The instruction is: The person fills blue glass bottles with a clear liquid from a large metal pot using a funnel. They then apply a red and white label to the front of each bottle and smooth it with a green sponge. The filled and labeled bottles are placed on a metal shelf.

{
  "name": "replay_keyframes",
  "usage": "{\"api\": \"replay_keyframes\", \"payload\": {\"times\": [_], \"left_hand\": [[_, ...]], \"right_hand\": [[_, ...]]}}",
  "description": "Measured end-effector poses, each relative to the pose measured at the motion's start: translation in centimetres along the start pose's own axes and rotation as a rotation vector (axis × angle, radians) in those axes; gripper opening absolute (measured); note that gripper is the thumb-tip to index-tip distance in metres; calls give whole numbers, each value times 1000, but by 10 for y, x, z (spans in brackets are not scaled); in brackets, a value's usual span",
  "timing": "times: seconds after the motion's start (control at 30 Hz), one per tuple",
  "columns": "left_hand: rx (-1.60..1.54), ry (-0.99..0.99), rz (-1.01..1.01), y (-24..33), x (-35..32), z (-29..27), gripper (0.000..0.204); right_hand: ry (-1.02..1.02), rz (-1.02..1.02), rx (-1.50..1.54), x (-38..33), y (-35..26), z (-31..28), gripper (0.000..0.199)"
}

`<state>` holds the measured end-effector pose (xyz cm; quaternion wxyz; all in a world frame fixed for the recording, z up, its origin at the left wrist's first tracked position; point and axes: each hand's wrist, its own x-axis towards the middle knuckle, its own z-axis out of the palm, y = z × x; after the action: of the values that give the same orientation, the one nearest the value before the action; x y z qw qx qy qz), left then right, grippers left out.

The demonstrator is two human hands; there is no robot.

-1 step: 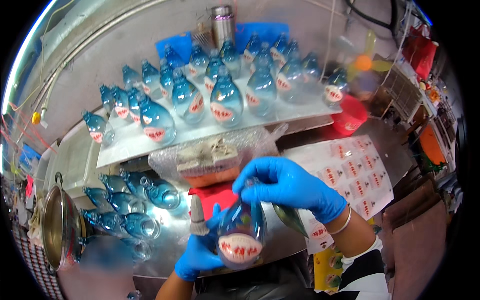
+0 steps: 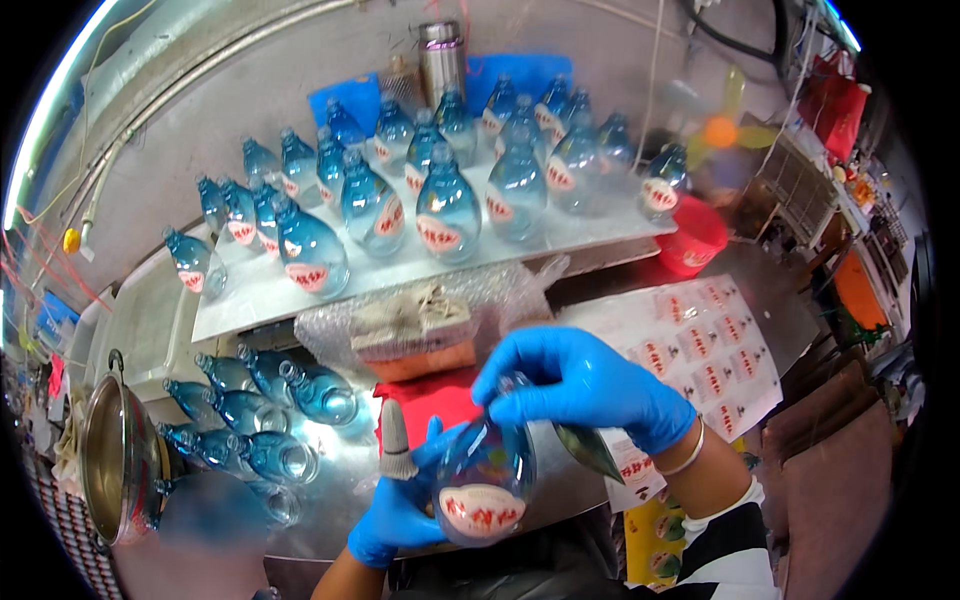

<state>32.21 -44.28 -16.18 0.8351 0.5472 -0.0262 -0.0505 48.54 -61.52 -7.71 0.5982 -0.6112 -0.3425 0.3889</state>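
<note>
A clear blue glass bottle (image 2: 478, 465) with a round body and a white oval label (image 2: 482, 512) printed in red is in front of me. My right hand (image 2: 580, 385), in a blue glove, has its thumb and fingers closed around the bottle's neck. My left hand (image 2: 405, 510), also gloved in blue, grips the bottle's lower left side; its fingers are partly hidden behind the glass. A grey, tapered brush-like thing (image 2: 397, 440) stands up by my left hand; whether that hand holds it I cannot tell. Beneath my right hand is a dark green, leaf-shaped piece (image 2: 588, 450).
Several labelled blue bottles (image 2: 449, 215) stand on a white board (image 2: 240, 305) at the back. Unlabelled bottles (image 2: 320, 392) lie at left beside a metal pot (image 2: 103, 465). A label sheet (image 2: 740, 390) lies at right, with a red bucket (image 2: 695, 235) and small fan (image 2: 720, 131) beyond.
The view has shifted slightly. The bottle and both hands keep nearly the same pose, and the right hand still holds the neck.
</note>
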Motion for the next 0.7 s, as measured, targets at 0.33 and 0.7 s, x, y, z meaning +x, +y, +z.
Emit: {"api": "replay_keyframes", "payload": {"times": [0.33, 0.7], "left_hand": [[638, 240, 410, -10, 1, -6, 97], [886, 446, 337, -5, -50, -21, 53]], "right_hand": [[735, -138, -683, -52, -66, -36, 12], [865, -287, -997, 39, -33, -229, 24]]}}
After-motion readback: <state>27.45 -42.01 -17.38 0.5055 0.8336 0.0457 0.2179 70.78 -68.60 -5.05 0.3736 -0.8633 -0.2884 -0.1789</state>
